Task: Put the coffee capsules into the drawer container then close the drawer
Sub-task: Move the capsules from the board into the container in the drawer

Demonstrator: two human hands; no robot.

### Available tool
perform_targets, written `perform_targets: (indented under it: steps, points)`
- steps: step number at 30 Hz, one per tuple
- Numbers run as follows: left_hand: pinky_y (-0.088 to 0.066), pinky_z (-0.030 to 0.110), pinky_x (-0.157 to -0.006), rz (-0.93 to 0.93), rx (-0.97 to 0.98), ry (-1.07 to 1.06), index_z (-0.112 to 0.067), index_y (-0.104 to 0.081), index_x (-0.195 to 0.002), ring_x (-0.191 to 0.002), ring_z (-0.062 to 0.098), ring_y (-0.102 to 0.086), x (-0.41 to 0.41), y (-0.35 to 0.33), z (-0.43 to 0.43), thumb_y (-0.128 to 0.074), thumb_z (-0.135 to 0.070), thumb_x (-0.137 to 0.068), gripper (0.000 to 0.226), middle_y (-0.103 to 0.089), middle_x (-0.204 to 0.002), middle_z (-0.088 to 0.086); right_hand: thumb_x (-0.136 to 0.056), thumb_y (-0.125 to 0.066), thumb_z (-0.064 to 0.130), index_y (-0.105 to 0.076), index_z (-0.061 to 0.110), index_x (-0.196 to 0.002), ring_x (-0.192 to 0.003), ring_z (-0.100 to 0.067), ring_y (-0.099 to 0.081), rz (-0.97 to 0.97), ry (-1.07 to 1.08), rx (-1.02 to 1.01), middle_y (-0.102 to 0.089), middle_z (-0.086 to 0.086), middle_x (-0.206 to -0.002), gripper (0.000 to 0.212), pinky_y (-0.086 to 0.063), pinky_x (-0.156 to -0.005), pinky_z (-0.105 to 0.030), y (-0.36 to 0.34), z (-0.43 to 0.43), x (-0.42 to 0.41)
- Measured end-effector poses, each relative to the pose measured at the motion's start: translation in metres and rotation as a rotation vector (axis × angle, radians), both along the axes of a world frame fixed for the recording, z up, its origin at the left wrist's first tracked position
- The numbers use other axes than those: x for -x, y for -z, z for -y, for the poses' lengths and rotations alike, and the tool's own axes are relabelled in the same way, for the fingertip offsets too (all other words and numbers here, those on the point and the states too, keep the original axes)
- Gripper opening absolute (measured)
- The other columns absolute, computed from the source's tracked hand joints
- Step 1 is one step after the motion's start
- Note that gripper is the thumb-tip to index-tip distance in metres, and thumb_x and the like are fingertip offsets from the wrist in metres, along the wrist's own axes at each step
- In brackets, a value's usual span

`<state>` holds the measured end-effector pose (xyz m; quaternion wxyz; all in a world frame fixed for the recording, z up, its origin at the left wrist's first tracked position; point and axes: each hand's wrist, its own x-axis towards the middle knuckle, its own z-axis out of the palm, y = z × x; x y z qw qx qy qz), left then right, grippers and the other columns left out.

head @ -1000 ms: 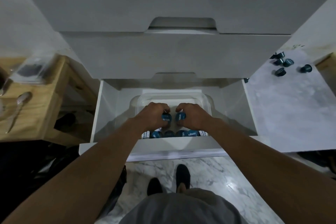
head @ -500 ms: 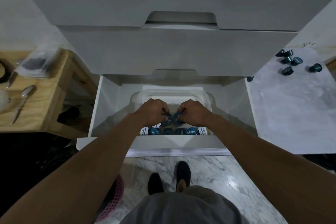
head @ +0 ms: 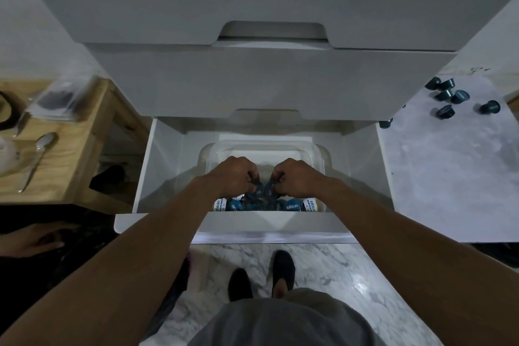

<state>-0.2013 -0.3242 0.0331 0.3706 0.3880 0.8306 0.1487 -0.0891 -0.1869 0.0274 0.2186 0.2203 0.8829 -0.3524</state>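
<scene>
Open white drawer [head: 157, 166] holding a clear container [head: 264, 146]. A capsule row [head: 292, 206] lines its 6 o'clock wall, running 9 to 3 o'clock, printed lids facing up. Left grip [head: 238, 177] pinches the left-held capsule [head: 257, 190] and right grip [head: 295, 177] the right-held capsule [head: 270, 190], side by side just above the row. Loose capsules [head: 460, 96] lie on the marble surface [head: 449, 177] at 2 o'clock.

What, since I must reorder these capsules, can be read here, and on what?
"EXCELSO": blue capsule lid in the container.
White capsule labels: too small to read.
Held capsules: lettering cut off, unreadable.
Counter capsules: no readable text.
</scene>
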Motion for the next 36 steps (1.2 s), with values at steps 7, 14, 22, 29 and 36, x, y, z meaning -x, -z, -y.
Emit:
perform_targets:
  steps: [7, 14, 22, 29, 36]
  points:
    - [-0.052, 0.023, -0.082, -0.031, -0.033, -0.097, -0.015, -0.069, -0.101, -0.088, 0.015, -0.064, 0.002, -0.006, -0.001, -0.072, -0.010, -0.079, 0.022, -0.069, -0.098, 0.006, -0.083, -0.067, 0.027, -0.064, 0.016, -0.110, -0.091, -0.016, -0.057, -0.009, 0.019, -0.006, -0.063, -0.004, -0.109, 0.029, -0.045, -0.077, -0.025, -0.001, -0.007, 0.002]
    - [-0.047, 0.030, -0.092, -0.342, -0.017, -0.171, -0.018, -0.062, -0.117, -0.107, 0.020, -0.061, -0.004, -0.031, 0.005, -0.065, -0.028, -0.087, 0.031, -0.066, -0.117, 0.003, -0.089, -0.061, 0.023, -0.060, 0.013, -0.117, -0.109, -0.023, -0.056, -0.152, 0.038, -0.169, -0.061, -0.007, -0.119, 0.031, -0.040, -0.085, -0.024, -0.010, -0.018, 0.002]
    - [-0.035, 0.032, -0.072, -0.723, 0.016, -0.143, -0.009, -0.052, -0.121, -0.107, 0.029, -0.054, -0.047, -0.060, 0.015, -0.047, -0.018, -0.093, 0.029, -0.055, -0.118, 0.011, -0.090, -0.053, 0.022, -0.055, 0.009, -0.120, -0.109, -0.032, -0.054, -0.320, 0.010, -0.466, -0.055, -0.015, -0.120, 0.033, -0.048, -0.091, -0.039, -0.036, -0.009, -0.027]
    - [-0.046, 0.038, -0.081, -0.955, -0.207, -0.018, -0.008, -0.051, -0.112, -0.102, 0.028, -0.053, -0.087, -0.089, 0.021, -0.044, -0.016, -0.091, 0.023, -0.056, -0.112, 0.011, -0.093, -0.049, 0.030, -0.052, 0.008, -0.123, -0.113, -0.032, -0.050, -0.462, 0.200, -0.700, -0.055, -0.014, -0.122, 0.037, -0.047, -0.088, -0.041, -0.086, 0.007, -0.088]
    - [-0.051, 0.037, -0.064, -1.044, -0.429, 0.088, -0.007, -0.062, -0.091, -0.075, 0.031, -0.061, -0.142, -0.118, 0.008, -0.066, -0.013, -0.074, 0.019, -0.065, -0.087, 0.012, -0.094, -0.048, 0.033, -0.049, 0.010, -0.131, -0.117, -0.032, -0.048, -0.489, 0.401, -0.764, -0.052, -0.014, -0.130, 0.043, -0.046, -0.092, -0.042, -0.126, 0.018, -0.180]
